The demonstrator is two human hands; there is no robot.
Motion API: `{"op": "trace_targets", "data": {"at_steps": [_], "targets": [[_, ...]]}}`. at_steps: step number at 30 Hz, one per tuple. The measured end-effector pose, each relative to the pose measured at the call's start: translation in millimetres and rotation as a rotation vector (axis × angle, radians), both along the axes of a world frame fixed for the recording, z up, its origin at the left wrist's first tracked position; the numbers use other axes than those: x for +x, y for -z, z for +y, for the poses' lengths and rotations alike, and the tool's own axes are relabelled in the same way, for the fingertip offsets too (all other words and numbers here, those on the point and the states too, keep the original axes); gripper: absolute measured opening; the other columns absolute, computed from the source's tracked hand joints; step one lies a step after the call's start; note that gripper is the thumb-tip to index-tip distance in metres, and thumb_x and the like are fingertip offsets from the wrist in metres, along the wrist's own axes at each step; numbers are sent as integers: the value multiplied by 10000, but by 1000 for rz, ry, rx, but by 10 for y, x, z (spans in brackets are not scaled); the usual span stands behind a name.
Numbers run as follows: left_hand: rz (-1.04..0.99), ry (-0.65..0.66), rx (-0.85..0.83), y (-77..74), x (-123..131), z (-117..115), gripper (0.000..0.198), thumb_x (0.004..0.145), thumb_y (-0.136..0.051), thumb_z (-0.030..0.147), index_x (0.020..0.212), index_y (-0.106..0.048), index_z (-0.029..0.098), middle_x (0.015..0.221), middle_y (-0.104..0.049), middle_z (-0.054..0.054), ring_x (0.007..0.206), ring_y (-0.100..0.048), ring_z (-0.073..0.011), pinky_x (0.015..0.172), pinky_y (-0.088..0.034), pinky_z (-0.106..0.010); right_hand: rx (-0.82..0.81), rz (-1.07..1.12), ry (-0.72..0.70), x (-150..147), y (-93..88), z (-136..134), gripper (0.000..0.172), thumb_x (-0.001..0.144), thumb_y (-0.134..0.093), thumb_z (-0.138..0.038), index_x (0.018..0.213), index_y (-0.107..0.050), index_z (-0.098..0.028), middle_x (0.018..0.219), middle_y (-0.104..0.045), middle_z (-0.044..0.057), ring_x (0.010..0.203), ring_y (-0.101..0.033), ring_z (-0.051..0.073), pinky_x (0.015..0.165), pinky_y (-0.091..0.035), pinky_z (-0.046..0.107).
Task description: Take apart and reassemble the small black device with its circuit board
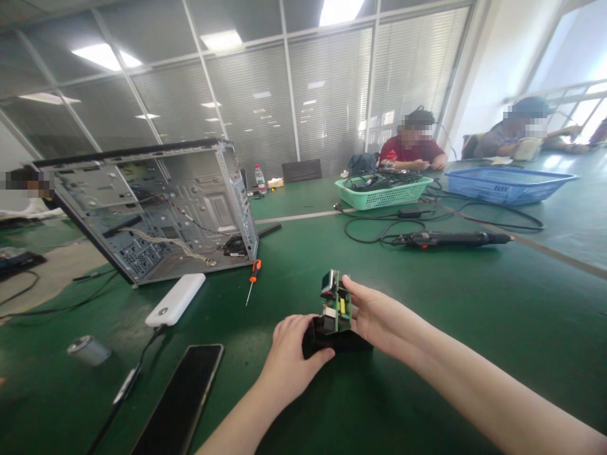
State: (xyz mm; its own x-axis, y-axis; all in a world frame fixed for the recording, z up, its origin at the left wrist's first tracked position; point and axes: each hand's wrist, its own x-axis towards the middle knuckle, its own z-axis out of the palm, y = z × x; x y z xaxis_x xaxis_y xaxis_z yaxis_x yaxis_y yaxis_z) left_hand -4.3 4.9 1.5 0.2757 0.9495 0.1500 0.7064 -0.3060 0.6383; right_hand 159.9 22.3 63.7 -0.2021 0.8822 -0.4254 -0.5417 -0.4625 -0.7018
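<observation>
Low in the middle of the head view, my left hand [296,351] is closed around the left end of a black plastic housing [348,342] on the green table. My right hand [372,309] pinches a green circuit board [338,302] by its right side, thumb at the top edge. Tall components, a yellow part and a white part sit on the board. It stands upright over the housing; whether its lower edge is inside cannot be seen. Beyond my hands lies an orange-handled screwdriver [253,278].
An open computer case [227,189] stands at left, near a white power bank [176,299], a phone [183,395] and a metal cylinder [88,349]. An electric screwdriver [450,239], a green basket [386,197] of cables and a blue basket [512,183] lie right. People sit beyond.
</observation>
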Motion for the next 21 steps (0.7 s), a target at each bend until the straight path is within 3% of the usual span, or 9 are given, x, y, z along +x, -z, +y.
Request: {"op": "trace_targets", "data": {"at_steps": [6,12,18,21], "targets": [[7,14,8,-10,0,-2,379,704,-689,256,1073,-603,243,1082,-631,-59,1061,-527,-290,922,-393,-449,-157,40,-131,36,-94,-40,271,1010,-301,-247,1047,-519,-89,763,-605,69,547,-575,115,523,-514,216],[16,1,2,-7,-2,7,356,709,-695,277,1049,-600,233,1053,-624,-59,1031,-530,-285,905,-398,-440,-156,66,-270,106,-140,-89,267,982,-327,-229,1055,-546,-94,725,-590,64,475,-521,105,425,-458,185],[17,6,-13,-30,1,-4,391,710,-693,260,1087,-590,246,1088,-624,-51,1069,-518,-277,938,-382,-429,-74,5,-238,257,-194,-149,235,986,-336,-198,1044,-530,-79,824,-598,65,505,-524,88,442,-464,178],[19,-11,-42,-44,6,-11,415,711,-692,267,1111,-583,239,1131,-610,-62,1108,-498,-281,969,-366,-437,-6,-167,-142,513,-154,-196,247,986,-385,-263,1076,-535,-89,756,-584,70,529,-533,111,456,-459,181]]}}
